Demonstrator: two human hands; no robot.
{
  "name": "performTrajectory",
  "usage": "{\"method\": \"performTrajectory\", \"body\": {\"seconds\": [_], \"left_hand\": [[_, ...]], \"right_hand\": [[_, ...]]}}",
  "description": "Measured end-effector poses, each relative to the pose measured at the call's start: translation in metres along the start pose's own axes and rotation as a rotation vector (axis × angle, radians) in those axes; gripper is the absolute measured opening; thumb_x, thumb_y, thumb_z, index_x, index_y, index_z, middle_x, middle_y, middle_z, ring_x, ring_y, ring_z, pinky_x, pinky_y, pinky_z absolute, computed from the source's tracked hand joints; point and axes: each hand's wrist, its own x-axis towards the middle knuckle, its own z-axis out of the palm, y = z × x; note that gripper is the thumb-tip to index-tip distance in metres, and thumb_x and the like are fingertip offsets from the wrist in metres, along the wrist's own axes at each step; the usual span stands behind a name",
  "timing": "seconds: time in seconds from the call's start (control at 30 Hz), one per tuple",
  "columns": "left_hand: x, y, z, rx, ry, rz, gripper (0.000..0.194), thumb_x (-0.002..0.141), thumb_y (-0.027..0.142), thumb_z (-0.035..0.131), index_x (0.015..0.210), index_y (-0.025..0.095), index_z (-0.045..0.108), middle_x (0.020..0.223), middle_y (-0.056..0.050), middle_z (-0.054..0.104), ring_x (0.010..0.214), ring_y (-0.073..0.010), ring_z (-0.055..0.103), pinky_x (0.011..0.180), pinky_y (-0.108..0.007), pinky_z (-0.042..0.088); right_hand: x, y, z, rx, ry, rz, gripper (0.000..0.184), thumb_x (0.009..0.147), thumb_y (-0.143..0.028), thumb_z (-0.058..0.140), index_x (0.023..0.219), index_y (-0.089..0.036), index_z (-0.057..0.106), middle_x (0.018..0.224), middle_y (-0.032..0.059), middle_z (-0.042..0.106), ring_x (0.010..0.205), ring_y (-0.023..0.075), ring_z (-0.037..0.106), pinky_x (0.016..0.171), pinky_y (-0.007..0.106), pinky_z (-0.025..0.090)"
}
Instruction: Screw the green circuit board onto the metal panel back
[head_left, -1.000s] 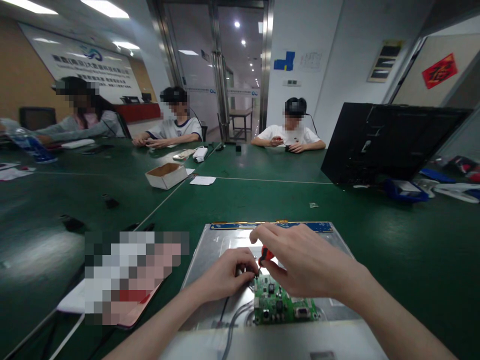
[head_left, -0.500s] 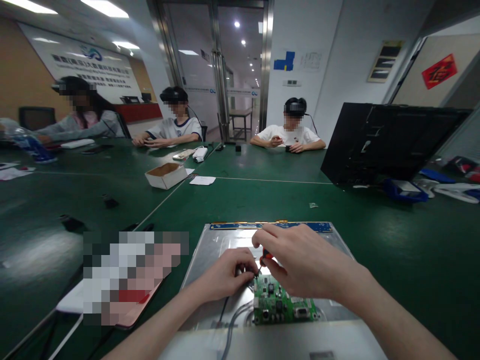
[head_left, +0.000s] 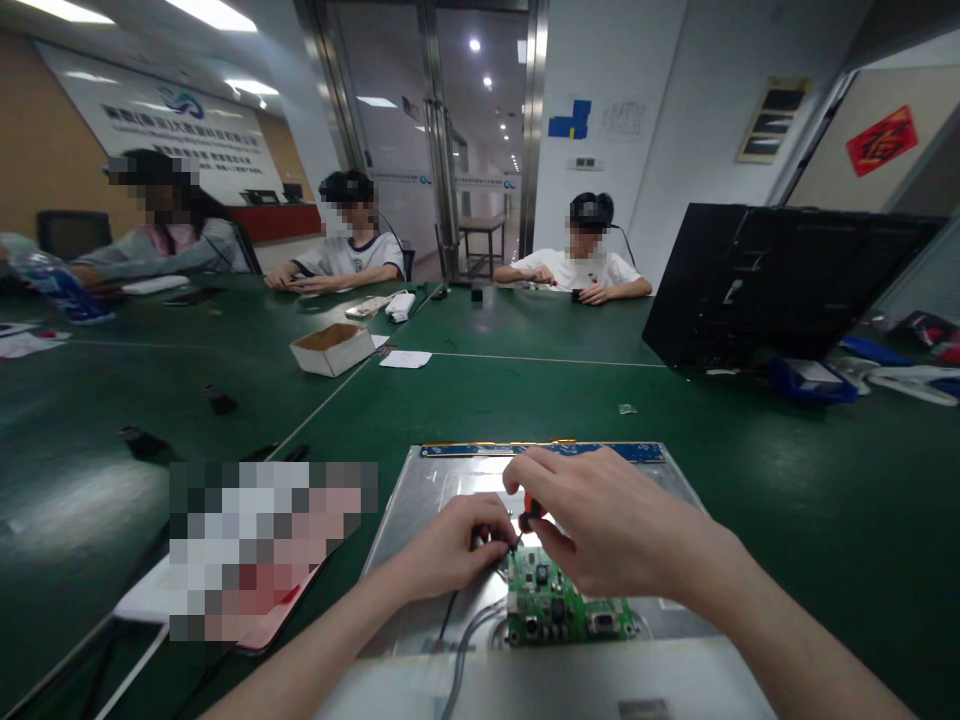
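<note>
A green circuit board (head_left: 559,605) lies on a silvery metal panel (head_left: 397,530), which has a blue strip board (head_left: 465,452) along its far edge. My right hand (head_left: 607,520) is closed around a screwdriver (head_left: 530,508) with an orange-red and black handle. Its thin shaft slants down to the board's far left corner. At that same corner is my left hand (head_left: 472,540), thumb and fingers pinched together beside the screwdriver tip. Whatever sits between those fingertips is too small to make out. Grey cables (head_left: 469,640) run off the board's left side.
Left of the panel lie a pink phone-like slab (head_left: 277,625) and a blurred white item. Beyond are an open white box (head_left: 330,350) and a paper slip (head_left: 405,359). A large black monitor (head_left: 772,290) stands at right. Several people sit across the green table (head_left: 525,400).
Both my hands and the screwdriver stay at the board's corner, with almost no shift. Across the table, one person's hand has moved slightly left.
</note>
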Motion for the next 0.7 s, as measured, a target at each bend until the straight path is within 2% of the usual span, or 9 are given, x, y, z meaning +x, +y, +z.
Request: {"method": "performTrajectory", "body": {"seconds": [0.23, 0.37, 0.53, 0.7], "left_hand": [[0.0015, -0.0019, -0.0007, 0.004, -0.025, 0.016, 0.016, 0.077, 0.009, 0.057, 0.083, 0.017, 0.069, 0.083, -0.002, 0.068, 0.076, -0.0175, 0.060, 0.071, -0.027, 0.045], [0.0012, -0.0017, -0.0005, -0.008, -0.029, 0.011, 0.015, 0.077, 0.008, 0.057, 0.083, 0.017, 0.068, 0.082, -0.002, 0.067, 0.075, -0.0171, 0.059, 0.070, -0.026, 0.045], [0.0008, 0.0000, -0.0004, 0.011, -0.022, -0.003, 0.018, 0.074, 0.004, 0.057, 0.080, 0.017, 0.068, 0.075, 0.000, 0.064, 0.072, -0.0156, 0.058, 0.066, -0.024, 0.043], [0.0014, 0.0008, -0.0007, -0.001, -0.024, 0.020, 0.018, 0.077, 0.006, 0.057, 0.083, 0.017, 0.069, 0.080, -0.001, 0.066, 0.073, -0.0161, 0.058, 0.067, -0.025, 0.044]], "right_hand": [[0.0041, 0.0035, 0.0029, -0.008, -0.004, 0.052, 0.011, 0.090, -0.022, 0.051, 0.101, -0.019, 0.053, 0.091, 0.0029, 0.065, 0.070, 0.0150, 0.058, 0.052, 0.027, 0.025], [0.0029, 0.0026, 0.0007, 0.007, 0.000, 0.035, 0.013, 0.086, -0.019, 0.051, 0.099, -0.019, 0.053, 0.095, 0.0042, 0.063, 0.071, 0.0152, 0.056, 0.053, 0.028, 0.027], [0.0003, 0.0013, -0.0003, 0.024, 0.000, 0.010, 0.014, 0.083, -0.013, 0.048, 0.096, -0.018, 0.050, 0.094, 0.0031, 0.062, 0.066, 0.0135, 0.053, 0.050, 0.028, 0.024], [0.0021, 0.0025, 0.0012, -0.005, -0.005, 0.036, 0.007, 0.091, -0.022, 0.051, 0.097, -0.019, 0.052, 0.088, 0.0015, 0.065, 0.064, 0.0137, 0.055, 0.050, 0.028, 0.022]]}}
